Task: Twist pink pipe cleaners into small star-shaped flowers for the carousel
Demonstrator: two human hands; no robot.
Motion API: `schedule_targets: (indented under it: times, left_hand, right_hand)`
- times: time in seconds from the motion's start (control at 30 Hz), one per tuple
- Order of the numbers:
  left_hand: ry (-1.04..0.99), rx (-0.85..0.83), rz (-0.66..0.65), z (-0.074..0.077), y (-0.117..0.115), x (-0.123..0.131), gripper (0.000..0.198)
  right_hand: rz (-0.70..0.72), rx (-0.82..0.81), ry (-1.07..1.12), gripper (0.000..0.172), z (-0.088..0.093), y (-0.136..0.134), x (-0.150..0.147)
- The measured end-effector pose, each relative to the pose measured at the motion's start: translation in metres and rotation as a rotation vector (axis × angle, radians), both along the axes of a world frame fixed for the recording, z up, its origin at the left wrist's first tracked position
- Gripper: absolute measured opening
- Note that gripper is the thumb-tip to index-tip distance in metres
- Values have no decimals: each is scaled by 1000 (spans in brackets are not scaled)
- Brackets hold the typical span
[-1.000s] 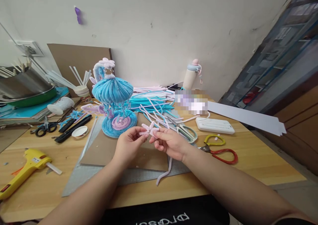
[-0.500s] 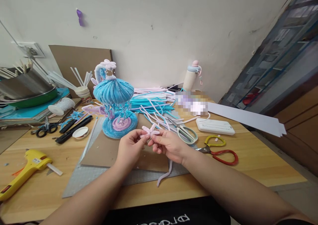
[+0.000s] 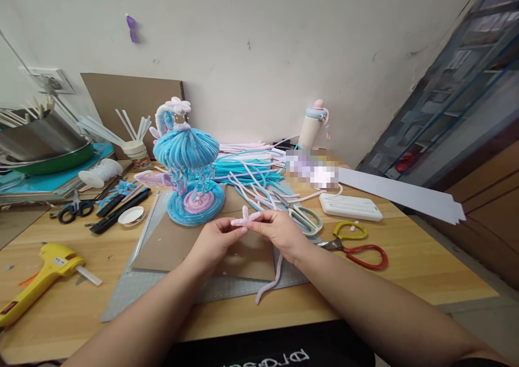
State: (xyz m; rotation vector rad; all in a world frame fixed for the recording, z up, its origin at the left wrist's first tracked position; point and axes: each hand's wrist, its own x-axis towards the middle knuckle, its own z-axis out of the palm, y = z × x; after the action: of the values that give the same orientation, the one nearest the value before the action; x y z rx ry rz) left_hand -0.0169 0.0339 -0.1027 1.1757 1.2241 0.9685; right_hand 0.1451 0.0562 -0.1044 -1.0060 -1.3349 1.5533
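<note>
Home craft corner: wooden worktable (image 3: pixel 425 269) against plaster wall held yellow glue gun (image 3: pixel 38 279), heaped blue and pink pipe cleaners (image 3: pixel 243 168), several scissors (image 3: pixel 302 215).

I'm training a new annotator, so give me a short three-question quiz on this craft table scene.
1. True or false: the left hand and right hand both hold the pink flower.
2. The glue gun lies: A left of the hands, B right of them, C in a hand.
3. Which tool lies nearest the right hand?
Key: 1 true; 2 A; 3 green scissors.
</note>
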Motion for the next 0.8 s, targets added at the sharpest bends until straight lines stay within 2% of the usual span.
schedule_targets:
  times: [0.1, 0.27, 0.4, 0.63, 0.8]
  left_hand:
    - [73, -28, -55, 1, 0, -2, 31]
    - [159, 76, 17, 3, 3, -5, 28]
    - [186, 64, 3, 5, 4, -5, 30]
    - [195, 50, -19, 4, 4, -5, 36]
    - [223, 121, -18, 2, 2, -5, 33]
  right_hand:
    - [56, -9, -68, 26, 0, 3, 3]
    - [147, 12, -181, 18, 0, 9, 11]
    - [198, -5, -238, 17, 2, 9, 12]
    - [265, -209, -50, 25, 2, 7, 9]
    - [275, -217, 14, 26, 0, 7, 9]
